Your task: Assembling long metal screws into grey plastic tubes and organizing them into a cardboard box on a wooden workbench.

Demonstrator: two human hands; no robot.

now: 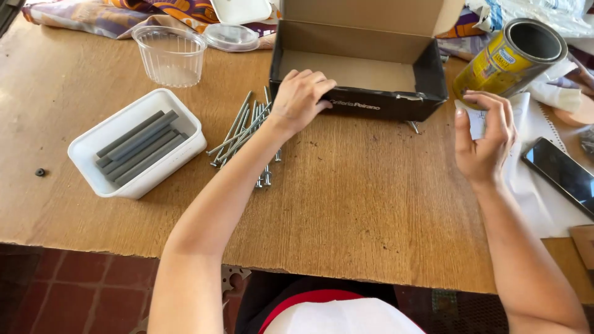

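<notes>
Resting a Hand on the Box, the Other Raised Open

Resting on the front wall of the black cardboard box [383, 102], the left hand [301, 98] lies with its fingers curled loosely over the near left corner of the rim, thumb against the outer face. It touches the box but I cannot tell whether it truly grips it. The box stands open on the wooden table [346, 204], its lid flap tilted back and its brown inside bare.

Just below and to the left of that hand lies a loose pile of long metal bolts [242, 133], partly hidden under the forearm, with a few ends showing near the wrist. 1 more bolt tip shows from under the box's right front corner.

The right hand [484, 137] is lifted off the table, open, fingers bent softly and palm turned inward, holding nothing that can be seen. It hovers just in front of a yellow tin can [510, 59] lying on its side with its open mouth toward the upper right. Beneath and beside this hand is white paper [532, 192], and a dark phone [564, 174] rests on it to the right.

Farther left sits a white plastic tray [139, 145] holding several grey bars [141, 148]. Behind it stands a clear plastic cup [170, 54], with a clear lid [231, 37] near patterned cloth [117, 15]. A small black nut [40, 172] lies alone near the table's left edge.
</notes>
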